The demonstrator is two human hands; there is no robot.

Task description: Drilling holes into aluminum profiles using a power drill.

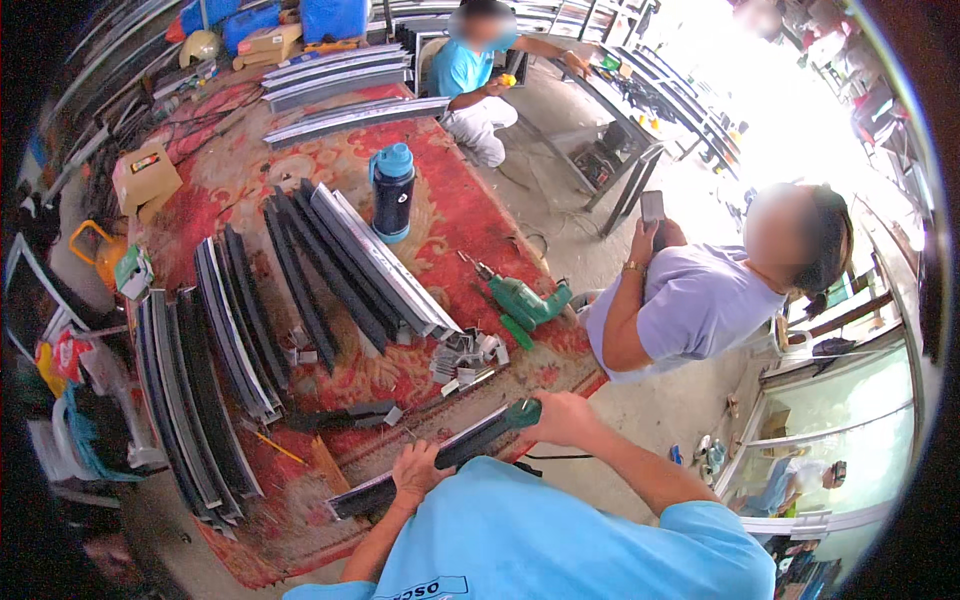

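Observation:
A long dark metal profile with a pale edge lies at the near edge of the carpeted table, right in front of my body. My left hand grips it around its middle, fingers closed over its far side. At the profile's right end my right hand is closed on a dark green object, perhaps a tool handle. Its kind is mostly hidden by my fingers. Just beyond, a pile of small silver metal brackets sits on the table. Farther right lies a green power drill, its bit pointing away to the left.
Several dark profiles lie in rows across the red carpeted table. A blue bottle stands among them. A pencil lies at left. One person with a phone stands at right; another sits at the far side.

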